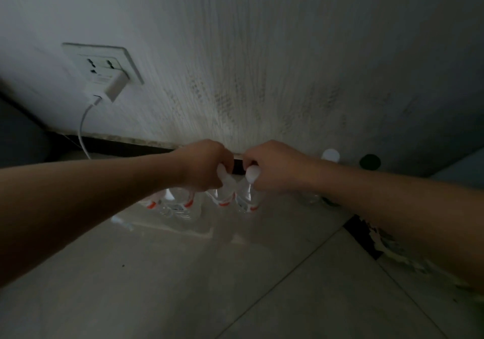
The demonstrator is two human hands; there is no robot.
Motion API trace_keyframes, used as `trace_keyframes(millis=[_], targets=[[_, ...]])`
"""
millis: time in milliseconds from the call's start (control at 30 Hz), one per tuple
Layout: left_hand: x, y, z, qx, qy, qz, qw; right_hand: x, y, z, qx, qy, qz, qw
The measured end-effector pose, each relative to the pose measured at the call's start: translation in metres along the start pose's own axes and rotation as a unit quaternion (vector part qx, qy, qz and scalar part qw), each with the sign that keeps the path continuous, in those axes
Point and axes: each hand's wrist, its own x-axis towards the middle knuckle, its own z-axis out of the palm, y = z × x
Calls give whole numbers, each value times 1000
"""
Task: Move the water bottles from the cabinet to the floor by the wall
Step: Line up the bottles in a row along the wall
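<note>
Several clear water bottles with white caps and red-and-white labels are grouped on the tiled floor at the foot of the grey wall [262,63]. My left hand [203,164] grips the neck of one bottle [225,194]. Just to its right, my right hand [275,165] grips another bottle [247,199] below its white cap. More bottles [180,205] stand to the left, partly hidden under my left hand. The bottles' bases are dim, so I cannot tell whether the two held ones touch the floor.
A wall socket [102,62] holds a white charger [112,87] whose cable hangs to the floor. Further right by the wall are a white-capped bottle [330,155] and a dark-capped one [369,162]. Patterned fabric [387,244] lies at the right.
</note>
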Motion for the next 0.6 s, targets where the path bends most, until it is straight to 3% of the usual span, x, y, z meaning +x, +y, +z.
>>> trace_keyframes(millis=[200, 600], targets=[[8, -4, -6, -45, 39, 22, 998, -10, 7, -7, -10, 31, 38, 999], [36, 21, -13, -52, 27, 86, 995, -19, 38, -17, -28, 64, 94, 993]])
